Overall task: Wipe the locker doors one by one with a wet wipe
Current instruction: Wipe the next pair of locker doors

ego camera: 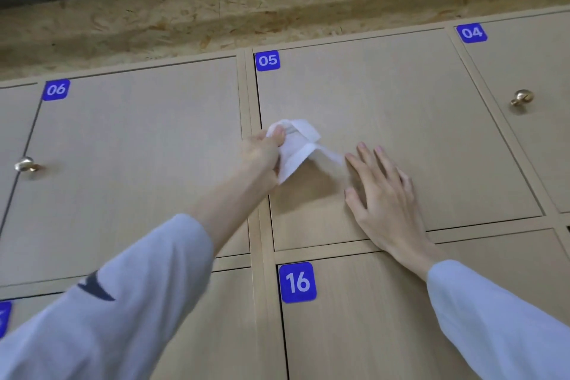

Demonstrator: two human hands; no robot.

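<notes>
Door 05 [401, 133] sits between doors 06 [138, 163] and 04 [530, 133], above door 16 [370, 318].

Each locker door carries a blue tag with white numerals in its upper left corner: "06" [55, 89] on the left door, "05" [267, 60] on the middle one, "04" [471, 32] on the right, and "16" [297, 282] on the door below 05. A further blue tag [4, 318] at the left edge is cut off and unreadable.

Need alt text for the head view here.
The person's left hand pinches a crumpled white wet wipe against light wooden locker door 05, while the right hand rests flat on it. Doors 06, 04 and 16 surround it.
</notes>
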